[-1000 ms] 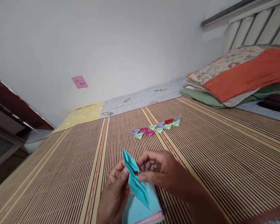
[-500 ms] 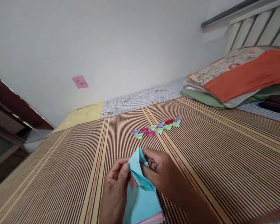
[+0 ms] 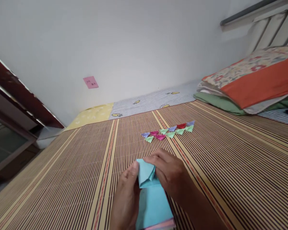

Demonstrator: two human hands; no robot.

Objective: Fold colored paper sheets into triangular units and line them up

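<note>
A partly folded sheet of light blue paper [image 3: 145,173] is held between both hands, its layers standing slightly apart on the right side. My left hand [image 3: 126,191] grips its left edge, thumb on top near the upper corner. My right hand [image 3: 169,169] has its fingers closed on the upper right part; some fingertips are hidden behind the paper. Just below lies a stack of coloured paper [image 3: 155,206], light blue on top with pink edges showing underneath. Beyond the hands, several small folded paper triangles [image 3: 170,134] in green, purple, magenta and red lie in two rows.
A striped mat [image 3: 86,172] covers the bed. At the far right lie stacked pillows [image 3: 259,80] in orange, floral and green. A pink note [image 3: 90,82] is stuck on the white wall [image 3: 139,48]. Dark red-brown framed furniture [image 3: 19,83] stands on the left.
The blue paper has gone from a pointed, opened-up shape to a flatter, squarer one. My right fingers have moved from inside its fold to its upper edge. The view has shifted slightly left.
</note>
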